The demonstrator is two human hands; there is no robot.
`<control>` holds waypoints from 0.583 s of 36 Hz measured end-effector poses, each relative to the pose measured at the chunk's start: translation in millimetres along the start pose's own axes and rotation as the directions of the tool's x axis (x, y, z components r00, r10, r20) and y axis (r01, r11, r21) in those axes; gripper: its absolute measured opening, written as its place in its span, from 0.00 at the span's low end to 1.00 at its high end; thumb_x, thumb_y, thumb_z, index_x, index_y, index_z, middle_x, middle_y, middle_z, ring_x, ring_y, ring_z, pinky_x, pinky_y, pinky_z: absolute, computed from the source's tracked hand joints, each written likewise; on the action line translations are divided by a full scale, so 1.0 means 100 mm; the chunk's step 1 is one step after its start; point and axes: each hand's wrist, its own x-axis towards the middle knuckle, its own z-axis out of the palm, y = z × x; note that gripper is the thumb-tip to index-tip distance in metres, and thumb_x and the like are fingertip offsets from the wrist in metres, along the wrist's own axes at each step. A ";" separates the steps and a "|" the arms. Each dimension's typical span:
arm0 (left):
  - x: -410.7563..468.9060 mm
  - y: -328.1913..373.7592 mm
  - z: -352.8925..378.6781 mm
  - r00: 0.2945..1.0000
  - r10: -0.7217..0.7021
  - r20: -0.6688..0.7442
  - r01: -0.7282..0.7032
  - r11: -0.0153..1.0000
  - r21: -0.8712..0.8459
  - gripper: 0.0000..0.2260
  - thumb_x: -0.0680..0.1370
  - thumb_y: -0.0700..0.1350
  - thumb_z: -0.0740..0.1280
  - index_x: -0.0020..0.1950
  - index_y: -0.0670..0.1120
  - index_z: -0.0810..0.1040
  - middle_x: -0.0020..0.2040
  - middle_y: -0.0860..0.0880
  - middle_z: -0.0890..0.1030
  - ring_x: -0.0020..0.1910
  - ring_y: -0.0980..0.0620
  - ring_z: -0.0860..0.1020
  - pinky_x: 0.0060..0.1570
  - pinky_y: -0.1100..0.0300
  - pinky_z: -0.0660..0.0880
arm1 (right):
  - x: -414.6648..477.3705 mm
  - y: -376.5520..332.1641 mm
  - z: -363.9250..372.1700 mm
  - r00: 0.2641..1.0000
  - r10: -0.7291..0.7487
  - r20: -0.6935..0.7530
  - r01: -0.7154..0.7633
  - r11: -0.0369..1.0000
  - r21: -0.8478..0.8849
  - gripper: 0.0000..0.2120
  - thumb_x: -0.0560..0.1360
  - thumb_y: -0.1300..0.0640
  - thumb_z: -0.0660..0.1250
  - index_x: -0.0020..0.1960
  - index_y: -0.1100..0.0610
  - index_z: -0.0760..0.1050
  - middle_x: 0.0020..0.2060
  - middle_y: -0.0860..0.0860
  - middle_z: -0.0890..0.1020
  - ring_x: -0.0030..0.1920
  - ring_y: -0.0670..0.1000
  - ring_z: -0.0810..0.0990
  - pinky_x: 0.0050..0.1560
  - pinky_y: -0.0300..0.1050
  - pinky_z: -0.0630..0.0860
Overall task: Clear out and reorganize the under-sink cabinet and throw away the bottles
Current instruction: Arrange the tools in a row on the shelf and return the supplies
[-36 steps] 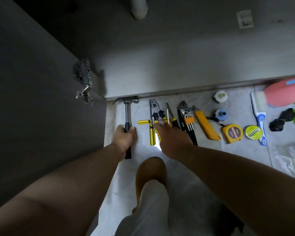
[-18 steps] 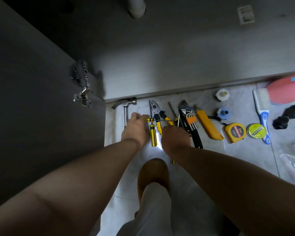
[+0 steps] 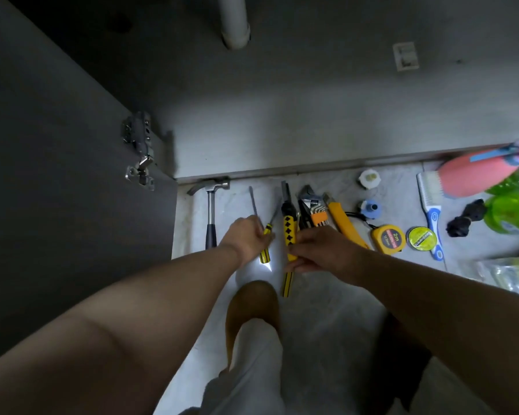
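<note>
The hammer [image 3: 212,211] is lying on the floor [image 3: 327,310] beside the open cabinet door [image 3: 57,175]; the left hand [image 3: 247,236] is closing its fingers around two yellow-handled screwdrivers [image 3: 265,235]; the right hand [image 3: 324,253] is gripping yellow-and-black pliers [image 3: 289,232]; further right, the tape measure [image 3: 388,238] and pink bottle [image 3: 474,173] are lying near the cabinet [image 3: 312,115].

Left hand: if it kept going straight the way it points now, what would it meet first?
The left hand, at the screwdrivers, points toward the cabinet. Beyond the shafts lies bare floor, so likely the cabinet base edge first; depth is uncertain.
</note>
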 end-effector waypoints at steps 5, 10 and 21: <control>-0.01 0.18 0.08 0.994 0.091 0.056 -0.090 0.996 -0.023 0.02 0.77 0.43 0.72 0.48 0.47 0.81 0.57 0.40 0.78 0.53 0.45 0.81 0.57 0.55 0.79 | -0.18 0.11 -0.13 0.998 -0.070 0.003 0.070 0.997 -0.021 0.06 0.77 0.65 0.69 0.43 0.63 0.74 0.39 0.62 0.84 0.44 0.57 0.87 0.37 0.40 0.82; -0.04 0.24 0.08 0.991 0.122 0.046 -0.118 0.989 -0.094 0.11 0.77 0.32 0.66 0.56 0.40 0.84 0.57 0.39 0.81 0.55 0.44 0.81 0.59 0.51 0.78 | -0.15 0.20 -0.16 0.979 -0.190 -0.076 0.174 0.968 -0.181 0.07 0.77 0.63 0.70 0.43 0.63 0.73 0.36 0.61 0.83 0.40 0.58 0.87 0.41 0.48 0.85; -0.34 0.19 -0.15 0.850 0.097 0.518 0.385 0.558 -0.735 0.22 0.76 0.67 0.66 0.52 0.48 0.78 0.45 0.48 0.79 0.38 0.48 0.77 0.42 0.55 0.77 | 0.13 0.09 0.42 0.899 -0.427 -0.102 0.287 0.748 -0.599 0.03 0.76 0.56 0.66 0.46 0.54 0.78 0.37 0.53 0.85 0.38 0.51 0.86 0.43 0.50 0.84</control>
